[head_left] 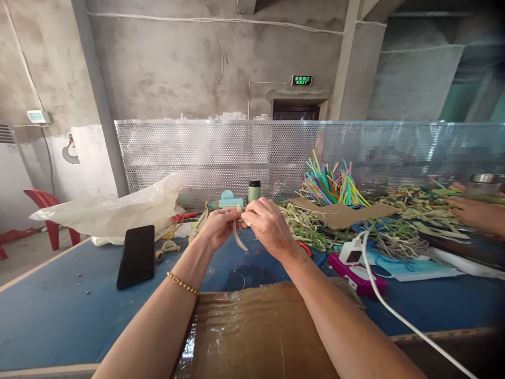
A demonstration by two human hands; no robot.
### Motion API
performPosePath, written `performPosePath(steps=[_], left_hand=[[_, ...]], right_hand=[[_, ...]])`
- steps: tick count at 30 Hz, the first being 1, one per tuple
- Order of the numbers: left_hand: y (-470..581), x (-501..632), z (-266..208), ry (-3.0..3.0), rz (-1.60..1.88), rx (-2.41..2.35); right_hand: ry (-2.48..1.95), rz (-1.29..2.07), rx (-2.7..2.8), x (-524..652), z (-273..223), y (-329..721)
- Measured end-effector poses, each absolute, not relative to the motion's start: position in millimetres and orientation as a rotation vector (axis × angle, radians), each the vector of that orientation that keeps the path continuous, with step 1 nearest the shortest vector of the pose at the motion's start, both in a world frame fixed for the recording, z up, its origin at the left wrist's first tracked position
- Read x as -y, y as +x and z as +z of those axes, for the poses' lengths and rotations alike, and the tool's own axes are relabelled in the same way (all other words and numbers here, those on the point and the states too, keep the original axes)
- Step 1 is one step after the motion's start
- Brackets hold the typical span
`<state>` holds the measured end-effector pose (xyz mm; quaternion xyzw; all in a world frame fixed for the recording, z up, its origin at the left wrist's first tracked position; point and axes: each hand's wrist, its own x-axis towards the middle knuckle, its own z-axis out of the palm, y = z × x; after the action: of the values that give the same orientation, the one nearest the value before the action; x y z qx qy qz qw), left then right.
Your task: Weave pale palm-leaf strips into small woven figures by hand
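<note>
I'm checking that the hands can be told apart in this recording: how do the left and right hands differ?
The left hand has a gold beaded bracelet on its forearm near the wrist; the right hand has none in view. The right hand turns its back and knuckles to the camera, while the left shows more of its thumb side. Both are ungloved and close together, fingers at a pale strip.

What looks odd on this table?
A light-blue face mask lies right of the magenta plastic power block, seemingly odd near plant strips; a white cable crosses the front edge of the blue table, a possible snag.
</note>
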<state>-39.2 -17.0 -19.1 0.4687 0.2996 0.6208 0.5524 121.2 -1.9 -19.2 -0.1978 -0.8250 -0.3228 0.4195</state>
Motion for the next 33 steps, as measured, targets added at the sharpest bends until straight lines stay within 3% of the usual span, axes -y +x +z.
performPosePath(steps=[33], left_hand=[[-38.5,13.0,-24.1,1.113,1.638,-0.797]], right_hand=[[-0.650,-0.935,2.134,6.0,-23.2,117.2]])
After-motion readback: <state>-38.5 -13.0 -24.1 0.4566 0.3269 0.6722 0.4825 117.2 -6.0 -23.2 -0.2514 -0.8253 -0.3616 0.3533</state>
